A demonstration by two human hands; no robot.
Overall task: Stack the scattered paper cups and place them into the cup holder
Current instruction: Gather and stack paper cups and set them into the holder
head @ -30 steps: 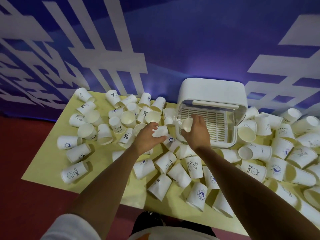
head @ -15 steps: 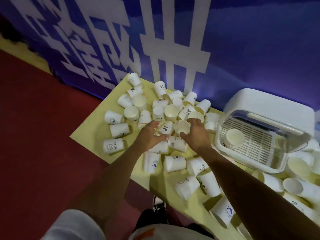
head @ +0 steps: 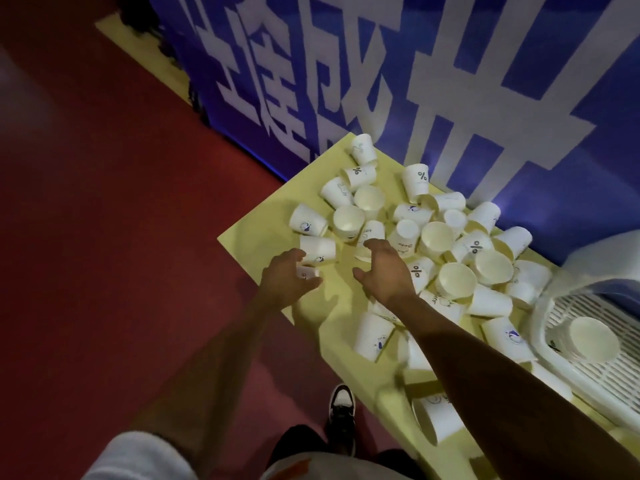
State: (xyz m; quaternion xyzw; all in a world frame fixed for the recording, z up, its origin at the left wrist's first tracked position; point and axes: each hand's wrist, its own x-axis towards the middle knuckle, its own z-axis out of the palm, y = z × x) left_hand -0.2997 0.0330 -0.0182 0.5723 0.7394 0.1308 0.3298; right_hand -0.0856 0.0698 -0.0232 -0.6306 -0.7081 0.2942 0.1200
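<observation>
Little is done: one cup [head: 593, 342] lies in the cup holder [head: 540, 327] at the tabletop's [head: 263, 233] right end while dozens of paper cups [head: 436, 237] remain scattered, the left hand [head: 285, 280] curling around a small cup [head: 309, 273] near the left corner, the right hand [head: 382, 273] spread, grasping nothing.

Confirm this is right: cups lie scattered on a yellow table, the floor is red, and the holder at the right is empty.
Not quite. The head view shows one cup already sitting in the holder, so it is not empty. The rest stands: cups lie scattered on the yellow table, and the floor is red.
</observation>
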